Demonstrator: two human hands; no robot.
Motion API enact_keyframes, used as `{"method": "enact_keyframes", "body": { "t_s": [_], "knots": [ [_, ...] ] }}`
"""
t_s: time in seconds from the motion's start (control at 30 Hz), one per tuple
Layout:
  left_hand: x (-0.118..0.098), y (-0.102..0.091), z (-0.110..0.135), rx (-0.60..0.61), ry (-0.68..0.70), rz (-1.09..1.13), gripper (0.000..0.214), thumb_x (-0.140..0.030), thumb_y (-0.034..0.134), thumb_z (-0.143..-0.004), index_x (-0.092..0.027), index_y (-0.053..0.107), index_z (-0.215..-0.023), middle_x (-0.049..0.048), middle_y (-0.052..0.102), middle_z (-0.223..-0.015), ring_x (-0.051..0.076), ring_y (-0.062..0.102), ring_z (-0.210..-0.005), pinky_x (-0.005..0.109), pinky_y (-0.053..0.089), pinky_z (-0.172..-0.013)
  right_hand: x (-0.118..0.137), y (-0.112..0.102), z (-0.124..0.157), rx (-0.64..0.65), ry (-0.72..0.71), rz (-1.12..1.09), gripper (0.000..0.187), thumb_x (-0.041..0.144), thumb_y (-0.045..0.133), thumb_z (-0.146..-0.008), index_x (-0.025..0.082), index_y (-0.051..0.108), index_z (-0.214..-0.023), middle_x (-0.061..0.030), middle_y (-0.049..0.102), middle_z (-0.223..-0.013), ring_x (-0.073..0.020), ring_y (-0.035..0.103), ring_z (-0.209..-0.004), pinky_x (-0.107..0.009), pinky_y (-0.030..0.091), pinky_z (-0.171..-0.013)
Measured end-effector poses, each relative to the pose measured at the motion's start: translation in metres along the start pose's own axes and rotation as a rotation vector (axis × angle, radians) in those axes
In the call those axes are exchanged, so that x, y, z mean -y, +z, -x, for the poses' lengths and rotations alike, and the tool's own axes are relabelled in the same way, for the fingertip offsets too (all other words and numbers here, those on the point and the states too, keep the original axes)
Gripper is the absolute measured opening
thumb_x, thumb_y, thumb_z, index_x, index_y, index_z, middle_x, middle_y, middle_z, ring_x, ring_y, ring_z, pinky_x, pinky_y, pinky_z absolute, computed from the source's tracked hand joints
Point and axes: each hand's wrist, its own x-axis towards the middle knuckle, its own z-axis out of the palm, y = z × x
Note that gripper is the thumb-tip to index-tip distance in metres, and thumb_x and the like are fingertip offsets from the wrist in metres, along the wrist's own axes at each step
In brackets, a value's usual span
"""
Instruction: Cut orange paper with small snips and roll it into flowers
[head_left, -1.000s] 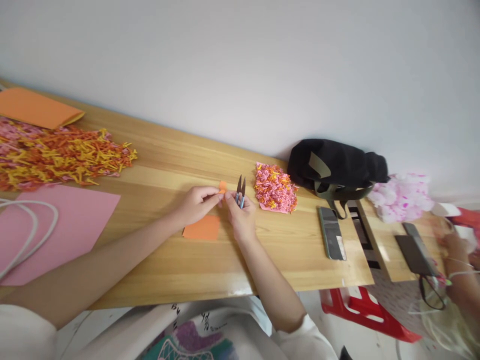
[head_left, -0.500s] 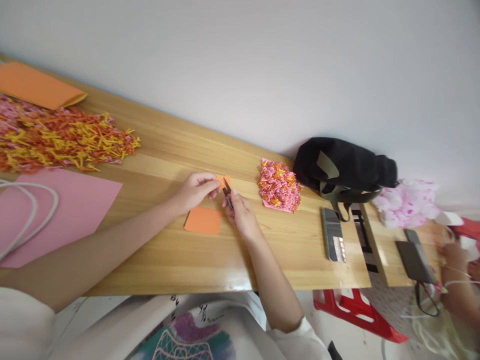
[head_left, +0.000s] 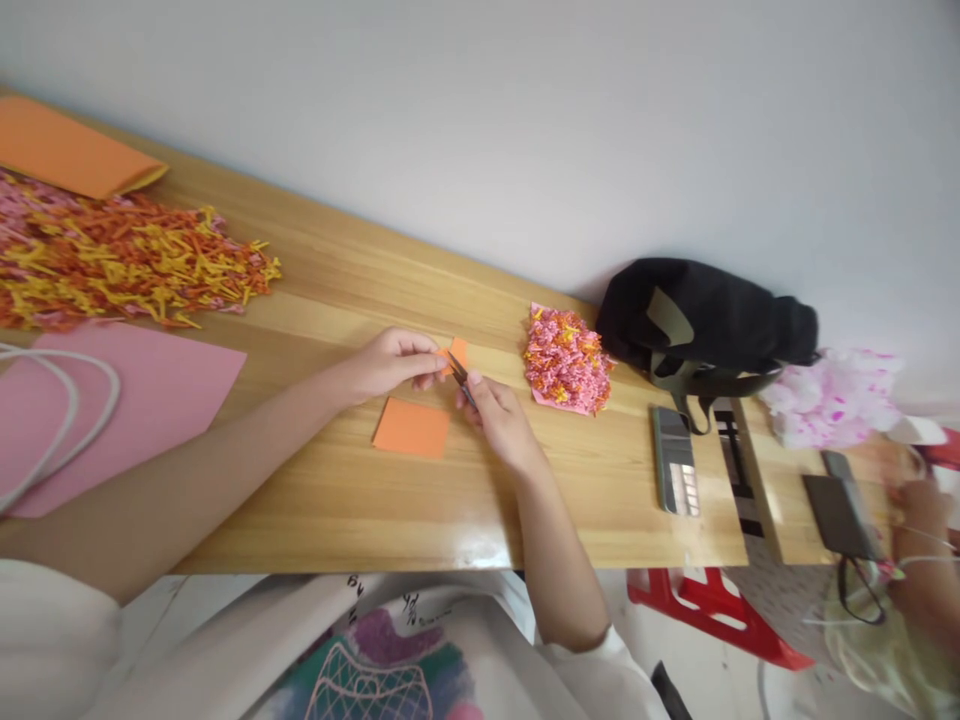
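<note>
Between the fingertips of my left hand (head_left: 401, 362) is a small piece of orange paper (head_left: 457, 350), held above the wooden table. My right hand (head_left: 499, 415) is closed round the handles of small dark scissors (head_left: 460, 374). Their blades lie across the orange piece, close to my left fingertips. Just below, a flat orange paper rectangle (head_left: 411, 428) rests on the table. To the right of my hands lies a pink sheet heaped with small pink, orange and yellow twisted paper bits (head_left: 566, 358).
A large heap of twisted paper bits (head_left: 142, 260) lies left, beside folded orange paper (head_left: 71, 145) and a pink sheet (head_left: 172, 375) under a white cable (head_left: 112, 385). A black bag (head_left: 705, 315) and phone (head_left: 675, 460) are right. Another person's arm (head_left: 922, 560) shows at the far right.
The scissors have cut further into the orange piece, which now shows a notched shape. Both hands have shifted slightly, and the whole view has moved a little.
</note>
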Motion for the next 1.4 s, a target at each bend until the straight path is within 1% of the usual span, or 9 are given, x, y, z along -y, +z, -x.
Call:
{"method": "enact_keyframes", "body": {
  "t_s": [0.23,0.43,0.63,0.87,1.1,1.27,1.4],
  "knots": [
    [-0.0027,-0.0023,-0.0007,0.007,0.0,0.022,0.023,-0.033,0.071,-0.069,-0.018,0.065,-0.053,-0.0009,0.057,-0.045,0.009,0.048,-0.043,0.022,0.039,-0.045,-0.0004,-0.0021,0.0002,0.007,-0.01,0.001,0.063,0.077,0.039,-0.083,0.019,0.057,-0.066,0.0061,0.034,-0.049,-0.0101,0.031,-0.048,-0.025,0.023,-0.049],
    [0.0002,-0.0029,-0.001,0.017,-0.006,-0.005,0.018,-0.029,0.07,-0.069,-0.017,0.066,-0.056,-0.0014,0.057,-0.046,0.009,0.048,-0.045,0.022,0.038,-0.046,0.0009,0.0013,0.0002,-0.011,-0.021,0.011,0.063,0.078,0.039,-0.082,0.02,0.056,-0.065,0.0056,0.035,-0.049,-0.0106,0.032,-0.049,-0.025,0.023,-0.049],
    [0.001,-0.0009,-0.0013,0.007,-0.006,-0.022,0.018,-0.028,0.07,-0.071,-0.017,0.065,-0.056,-0.001,0.058,-0.048,0.009,0.049,-0.045,0.023,0.039,-0.047,-0.0004,0.0048,0.0008,-0.039,-0.018,0.008,0.062,0.077,0.038,-0.084,0.02,0.054,-0.066,0.0056,0.034,-0.05,-0.011,0.032,-0.049,-0.025,0.023,-0.049],
    [0.0034,-0.0021,-0.0015,0.018,0.019,-0.056,0.024,-0.032,0.071,-0.073,-0.016,0.064,-0.057,-0.0008,0.058,-0.05,0.01,0.049,-0.047,0.024,0.039,-0.049,-0.0022,0.006,0.0009,-0.044,0.001,0.006,0.062,0.078,0.036,-0.084,0.021,0.053,-0.066,0.0056,0.035,-0.05,-0.0111,0.033,-0.049,-0.025,0.024,-0.049],
    [0.0042,-0.0016,-0.0019,0.036,0.055,-0.088,0.031,-0.039,0.07,-0.074,-0.015,0.061,-0.055,0.0003,0.059,-0.052,0.01,0.051,-0.049,0.023,0.04,-0.05,-0.0043,0.0067,0.0002,-0.041,-0.006,0.06,0.062,0.075,0.03,-0.088,0.02,0.051,-0.067,0.0051,0.037,-0.051,-0.0113,0.036,-0.05,-0.025,0.027,-0.051],
    [0.0034,-0.0011,-0.0008,0.027,0.047,-0.126,0.032,-0.039,0.068,-0.076,-0.015,0.06,-0.057,-0.0004,0.06,-0.053,0.009,0.051,-0.05,0.023,0.041,-0.052,-0.0026,0.0062,-0.0004,-0.037,-0.005,0.11,0.062,0.074,0.027,-0.089,0.021,0.049,-0.066,0.0044,0.039,-0.052,-0.0118,0.038,-0.052,-0.026,0.029,-0.053],
    [0.0031,-0.0007,0.0,0.02,0.052,-0.122,0.029,-0.037,0.067,-0.076,-0.015,0.061,-0.058,-0.0011,0.06,-0.053,0.009,0.052,-0.05,0.023,0.041,-0.053,-0.0014,0.0064,-0.0004,-0.044,-0.008,0.129,0.061,0.072,0.026,-0.09,0.021,0.048,-0.066,0.0042,0.039,-0.052,-0.0122,0.039,-0.053,-0.026,0.03,-0.054]
  ]
}}
